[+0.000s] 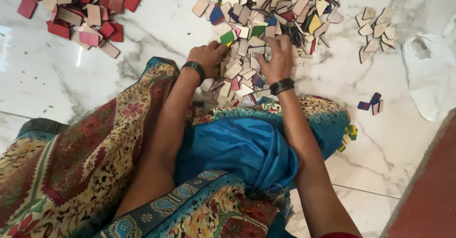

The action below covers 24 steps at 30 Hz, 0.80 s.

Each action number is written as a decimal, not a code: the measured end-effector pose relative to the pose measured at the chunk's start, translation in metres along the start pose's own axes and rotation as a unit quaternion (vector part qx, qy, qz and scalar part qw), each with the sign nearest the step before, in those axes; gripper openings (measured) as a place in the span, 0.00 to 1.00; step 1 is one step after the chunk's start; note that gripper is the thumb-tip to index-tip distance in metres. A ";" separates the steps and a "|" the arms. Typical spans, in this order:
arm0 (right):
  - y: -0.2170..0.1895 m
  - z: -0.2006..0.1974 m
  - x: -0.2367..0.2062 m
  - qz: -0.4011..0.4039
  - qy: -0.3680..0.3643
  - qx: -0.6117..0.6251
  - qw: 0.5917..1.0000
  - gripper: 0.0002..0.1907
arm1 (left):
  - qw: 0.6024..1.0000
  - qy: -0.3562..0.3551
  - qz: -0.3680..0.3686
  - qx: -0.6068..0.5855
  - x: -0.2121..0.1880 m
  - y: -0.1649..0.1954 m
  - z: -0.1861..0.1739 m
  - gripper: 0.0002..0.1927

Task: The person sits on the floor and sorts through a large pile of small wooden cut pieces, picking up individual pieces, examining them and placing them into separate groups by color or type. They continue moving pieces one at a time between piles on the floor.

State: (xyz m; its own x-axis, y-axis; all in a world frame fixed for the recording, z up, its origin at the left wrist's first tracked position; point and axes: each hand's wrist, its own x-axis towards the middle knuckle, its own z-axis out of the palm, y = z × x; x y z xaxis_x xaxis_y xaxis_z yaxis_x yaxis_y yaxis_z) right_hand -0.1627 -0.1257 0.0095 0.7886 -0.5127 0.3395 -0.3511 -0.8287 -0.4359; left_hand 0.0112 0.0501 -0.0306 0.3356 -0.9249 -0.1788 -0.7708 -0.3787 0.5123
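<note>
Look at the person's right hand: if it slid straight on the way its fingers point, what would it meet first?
The right hand already rests on the big pile of wooden tiles; pushing on, it would likely just meet more tiles, though depth is unclear.

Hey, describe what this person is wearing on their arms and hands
Both forearms are bare, with no gloves. The left hand has a dark bangle with small pale flecks at the wrist. The right hand has two or three stacked dark bangles at the wrist. A bit of red sleeve shows at the right upper arm. No rings can be made out.
</note>
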 end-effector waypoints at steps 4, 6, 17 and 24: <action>0.001 0.008 -0.001 -0.006 -0.034 -0.008 0.999 0.18 | 0.999 0.003 -0.009 0.034 -0.002 0.011 0.002 0.35; 0.005 0.008 0.000 0.001 -0.029 0.024 0.999 0.17 | 0.999 0.026 -0.010 0.015 -0.003 0.014 0.005 0.35; 0.036 -0.008 0.001 0.100 0.031 0.203 0.974 0.12 | 0.987 0.141 0.031 -0.076 -0.003 -0.011 0.017 0.31; 0.043 0.001 0.003 0.157 0.048 0.416 0.895 0.12 | 0.974 0.206 0.057 -0.080 0.003 -0.012 0.034 0.30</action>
State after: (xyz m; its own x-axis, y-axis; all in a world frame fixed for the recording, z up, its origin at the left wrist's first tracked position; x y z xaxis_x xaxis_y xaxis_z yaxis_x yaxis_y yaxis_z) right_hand -0.1747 -0.1626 -0.0090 0.6555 -0.7413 0.1441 -0.0197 -0.2075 -0.9780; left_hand 0.0035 0.0508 -0.0657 0.4667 -0.8559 0.2229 -0.7326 -0.2329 0.6396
